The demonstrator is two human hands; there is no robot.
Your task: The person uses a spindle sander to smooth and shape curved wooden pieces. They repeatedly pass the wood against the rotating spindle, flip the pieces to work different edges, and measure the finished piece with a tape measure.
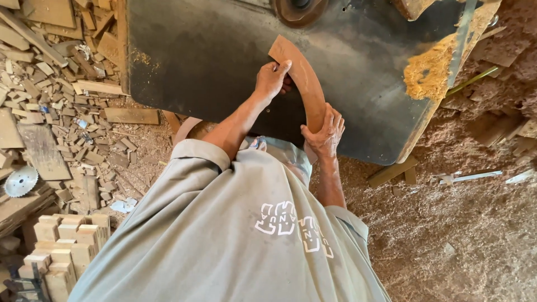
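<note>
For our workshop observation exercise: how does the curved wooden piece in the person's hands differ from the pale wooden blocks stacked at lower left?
The curved wooden piece is reddish-brown, long and arched; the pale wooden blocks are light, short and straight-edged. The piece lies on the dark machine table, held by both hands; the blocks sit stacked and untouched. Both are cut wood.

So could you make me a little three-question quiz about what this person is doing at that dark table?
1. True or false: both hands grip the curved wooden piece.
2. Which hand is nearer the far end of the piece? A) left hand B) right hand
3. Fill in: the round toothed thing lying among the offcuts on the floor at the far left is a ____.

Key:
1. True. Each hand closes on the piece, which lies on the dark machine table.
2. A. The left hand is further up the curve; the right hand holds the near end.
3. Circular saw blade.
</note>
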